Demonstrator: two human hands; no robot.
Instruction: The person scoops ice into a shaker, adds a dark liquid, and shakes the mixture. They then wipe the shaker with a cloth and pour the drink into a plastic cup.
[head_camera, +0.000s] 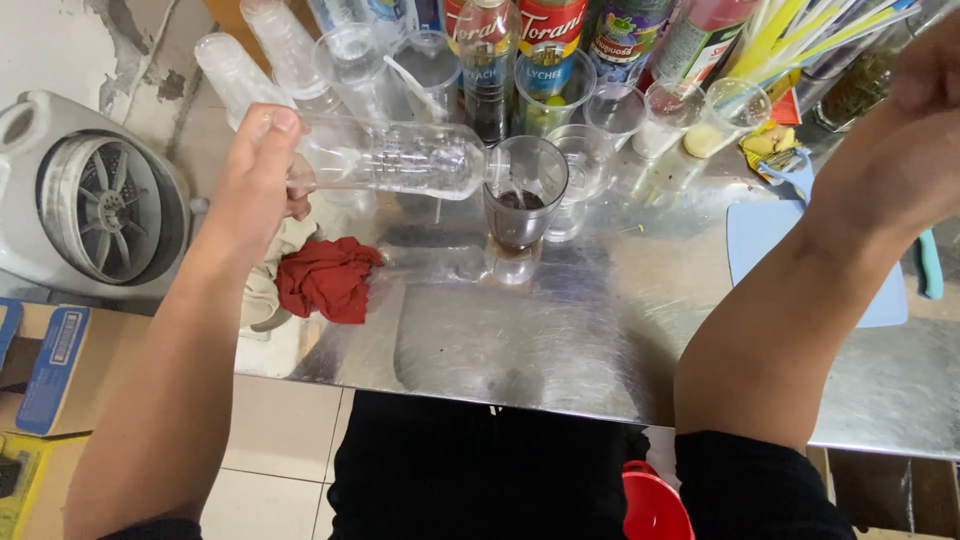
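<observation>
On the steel surface, near its back edge, a smoky clear cup stands upright with a little dark liquid at the bottom. The left hand holds a clear plastic bottle tipped on its side, the mouth at the cup's rim, so the step in hand looks like pouring into the cup. The fingers of this hand are wrapped closed around the bottle's base, thumb on top. Whether anything is flowing out cannot be told, since bottle and contents are both clear.

The right hand is raised at the upper right edge of the view, blurred and partly cut off; its fingers seem loosely curled, but whether they hold anything cannot be told.

Finishing the pour would call for keeping the mouth over the rim and then righting the bottle without knocking the cup, which stands close among other clear cups and syrup bottles. A crumpled red cloth lies just left of the cup, and a pale blue cutting board lies to the right.
</observation>
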